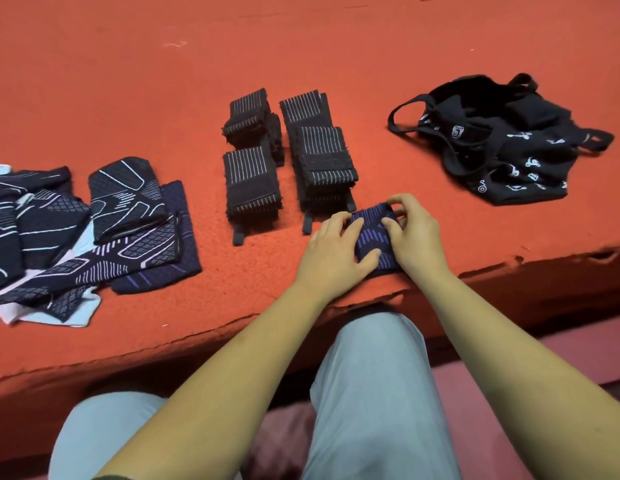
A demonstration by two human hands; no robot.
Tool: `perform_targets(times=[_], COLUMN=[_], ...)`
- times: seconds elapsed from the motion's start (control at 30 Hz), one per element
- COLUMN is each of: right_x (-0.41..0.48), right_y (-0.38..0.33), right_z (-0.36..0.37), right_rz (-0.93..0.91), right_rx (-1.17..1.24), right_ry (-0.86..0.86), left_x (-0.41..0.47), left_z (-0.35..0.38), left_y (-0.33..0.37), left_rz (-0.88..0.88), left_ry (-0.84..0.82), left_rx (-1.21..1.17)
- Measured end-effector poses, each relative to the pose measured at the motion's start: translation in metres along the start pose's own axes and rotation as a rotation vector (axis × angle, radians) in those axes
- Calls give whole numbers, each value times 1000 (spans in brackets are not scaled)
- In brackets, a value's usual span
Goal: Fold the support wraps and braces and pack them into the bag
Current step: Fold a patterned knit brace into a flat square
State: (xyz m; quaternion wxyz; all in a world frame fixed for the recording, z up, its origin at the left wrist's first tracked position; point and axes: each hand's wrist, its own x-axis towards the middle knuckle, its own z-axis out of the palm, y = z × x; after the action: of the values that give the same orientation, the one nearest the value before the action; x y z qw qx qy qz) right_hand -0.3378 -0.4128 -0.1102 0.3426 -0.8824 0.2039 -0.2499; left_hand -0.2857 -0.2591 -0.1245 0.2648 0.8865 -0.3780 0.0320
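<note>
The left hand (336,245) and right hand (414,233) both pinch the folded cloth (370,237) at the counter's (232,306) near edge — a loosened grip could let the fold spring open, or the cloth slide off that edge.

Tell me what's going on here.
A seated person works a dark blue patterned cloth at the front edge of the red table: the left hand grips its left side, the right hand pinches its far edge. Stacks of striped black wraps sit just behind, a loose pile of patterned pieces lies left, a black bag right.
</note>
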Motion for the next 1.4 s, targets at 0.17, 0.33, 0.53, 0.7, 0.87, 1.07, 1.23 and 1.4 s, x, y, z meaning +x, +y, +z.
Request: perform_targets(times=[0.17,0.33,0.53,0.7,0.87,1.07,1.23,1.4], right_x=[4,9,-3,-38,-61,-63,-55,-53], right_y=[0,-21,-100,-151,-193,-216,-218,-222], right_z=[-1,-10,10,74,136,177,196,199], right_rz=[10,12,-59,-69,-111,-271,-347,-380], right_rx=[-115,-183,29,157,125,-28,-133,-86], right_ry=[-48,-1,-108,-387,-567,-576,-573,-491], left_x=[1,-1,-44,-98,-144,-154,-153,-153], left_z=[0,-23,-100,-149,-171,-163,-161,-167], left_y=[-4,-10,-73,-143,-202,-227,-232,-233], left_rz=[1,-48,-71,-223,-422,-420,-390,-398], left_ry=[-60,-105,126,286,322,288,360,405], left_rx=[13,-301,-335,-137,124,149,104,-30])
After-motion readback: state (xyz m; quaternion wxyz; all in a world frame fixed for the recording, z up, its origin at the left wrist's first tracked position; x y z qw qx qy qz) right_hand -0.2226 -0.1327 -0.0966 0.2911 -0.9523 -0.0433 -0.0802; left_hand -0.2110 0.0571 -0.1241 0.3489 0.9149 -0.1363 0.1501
